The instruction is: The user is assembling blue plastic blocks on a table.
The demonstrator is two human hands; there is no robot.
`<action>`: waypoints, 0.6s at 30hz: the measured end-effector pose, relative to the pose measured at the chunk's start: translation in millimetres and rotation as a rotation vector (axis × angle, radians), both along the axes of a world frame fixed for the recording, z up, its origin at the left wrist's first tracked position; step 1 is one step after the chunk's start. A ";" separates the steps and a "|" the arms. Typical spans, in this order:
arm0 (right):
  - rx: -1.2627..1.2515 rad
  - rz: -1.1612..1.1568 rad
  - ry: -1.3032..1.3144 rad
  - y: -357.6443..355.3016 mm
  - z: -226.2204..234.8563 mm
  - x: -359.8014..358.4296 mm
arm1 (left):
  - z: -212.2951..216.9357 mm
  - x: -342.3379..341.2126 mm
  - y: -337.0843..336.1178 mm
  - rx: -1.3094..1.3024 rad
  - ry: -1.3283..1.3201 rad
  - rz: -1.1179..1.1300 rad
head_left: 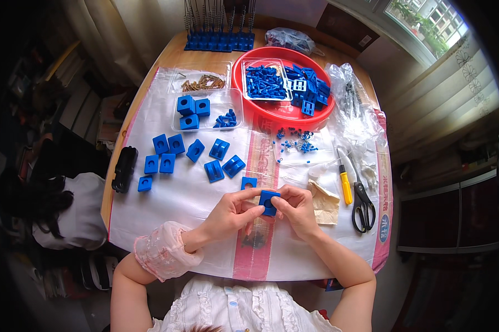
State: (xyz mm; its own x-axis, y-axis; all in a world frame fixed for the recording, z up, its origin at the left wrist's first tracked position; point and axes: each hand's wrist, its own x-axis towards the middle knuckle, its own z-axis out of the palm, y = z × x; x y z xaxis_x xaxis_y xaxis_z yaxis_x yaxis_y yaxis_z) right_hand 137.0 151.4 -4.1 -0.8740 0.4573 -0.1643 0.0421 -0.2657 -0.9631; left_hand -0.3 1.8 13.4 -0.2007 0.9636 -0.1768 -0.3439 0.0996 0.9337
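Observation:
Between the fingertips of both hands I hold a small blue plastic block (269,202) with a round hole, above the near middle of the table. My left hand (234,210) pinches its left side. On its right side, the thumb and fingers of my right hand (297,211) are closed on it. Just beyond the fingers lies another blue block with a hole (249,182). Several loose blue blocks (167,162) are spread on the sheet to the left, some standing, some on their side (214,171).
A red basin (249,108) of blue parts stands at the back. Left of it are a clear tray (210,126) and brass screws (204,83). Tiny parts (299,143) lie mid-right. Scissors (363,207), a yellow-handled screwdriver (345,187) and cloth (324,203) are at right; a black case (125,169) left.

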 end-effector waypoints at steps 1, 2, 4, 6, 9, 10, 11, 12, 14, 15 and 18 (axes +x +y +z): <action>0.002 0.017 0.002 1.0 0.6 0.2 | 1.0 -0.1 0.2 0.000 0.013 0.009; 0.003 0.034 0.005 2.2 1.8 0.9 | 2.9 -0.1 0.3 0.000 0.027 0.018; -0.004 0.059 0.043 1.6 4.0 -0.1 | 2.7 -1.1 0.2 -0.006 0.040 0.037; -0.021 0.076 0.115 -2.0 6.2 -3.4 | -1.9 -3.3 -0.4 -0.019 0.038 0.057; -0.060 0.137 0.066 1.8 9.7 -2.3 | -3.7 -2.7 -0.7 -0.008 0.074 0.079; -0.058 0.133 0.058 2.3 9.0 -1.8 | -3.4 -2.6 -0.4 -0.010 0.066 0.076; -0.056 0.130 0.050 3.0 7.3 -1.5 | -2.8 -2.7 0.1 -0.013 0.059 0.073; -0.054 0.126 0.042 3.5 6.1 -1.2 | -2.4 -2.7 0.5 -0.016 0.052 0.069; -0.053 0.126 0.042 4.1 4.8 -1.2 | -3.1 -2.1 0.7 -0.013 0.040 0.069; -0.053 0.126 0.042 4.5 4.5 -1.2 | -3.4 -1.9 0.7 -0.011 0.034 0.069; -0.041 0.123 0.024 6.0 5.0 -0.7 | -1.6 -2.2 0.7 -0.025 -0.002 0.050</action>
